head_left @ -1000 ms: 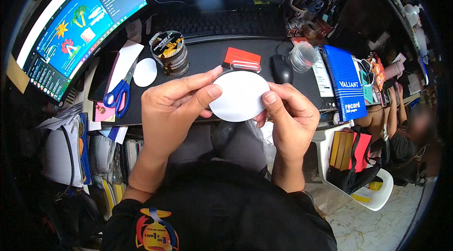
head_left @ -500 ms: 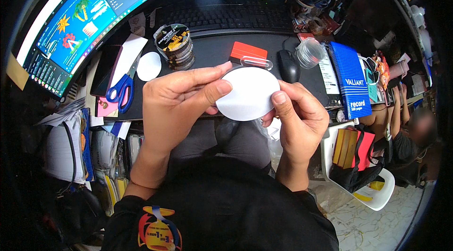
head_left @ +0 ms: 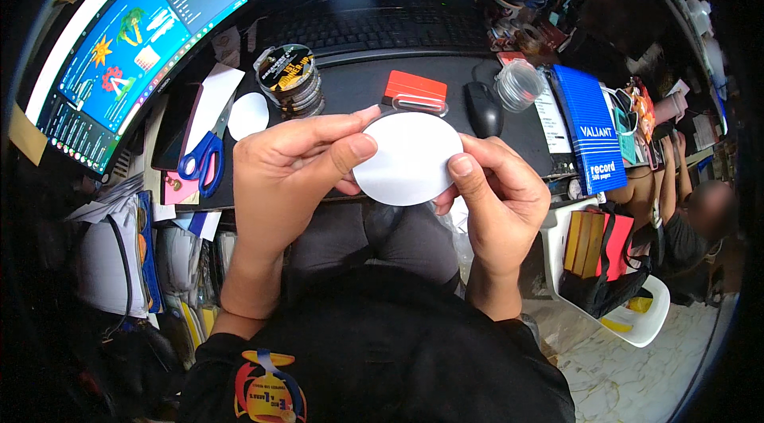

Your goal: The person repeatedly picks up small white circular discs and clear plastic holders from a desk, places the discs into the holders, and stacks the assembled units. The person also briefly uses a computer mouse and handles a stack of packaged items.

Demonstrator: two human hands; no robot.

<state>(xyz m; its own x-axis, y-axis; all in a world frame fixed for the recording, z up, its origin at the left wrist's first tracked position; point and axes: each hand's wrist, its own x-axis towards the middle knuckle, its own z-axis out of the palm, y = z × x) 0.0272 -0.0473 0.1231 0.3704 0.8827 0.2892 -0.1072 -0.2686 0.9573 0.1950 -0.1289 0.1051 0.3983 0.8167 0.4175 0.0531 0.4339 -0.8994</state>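
A round white disc (head_left: 408, 160), blank on the side I see, is held up over the desk's front edge. My left hand (head_left: 306, 164) pinches its left rim between thumb and fingers. On the right rim, my right hand (head_left: 497, 192) grips it the same way, thumb on top. Just beyond the disc lie a red flat card-like tool (head_left: 415, 87) and a clear-edged oblong piece (head_left: 420, 105). To the left stands a stack of round printed discs (head_left: 290, 81), beside another white paper circle (head_left: 249, 116). What the fingers do beneath the disc is hidden.
Blue-handled scissors (head_left: 202, 162) and a dark phone (head_left: 177, 127) lie at left. A black mouse (head_left: 483, 109), a stack of clear round cases (head_left: 519, 87) and a blue record book (head_left: 590, 128) are at right. Beyond are a keyboard (head_left: 366, 29) and two screens. Another person (head_left: 694, 220) sits far right.
The view has shifted slightly. Both hands still hold the white disc by its two sides, and it has tilted a little, with shading now across its face.
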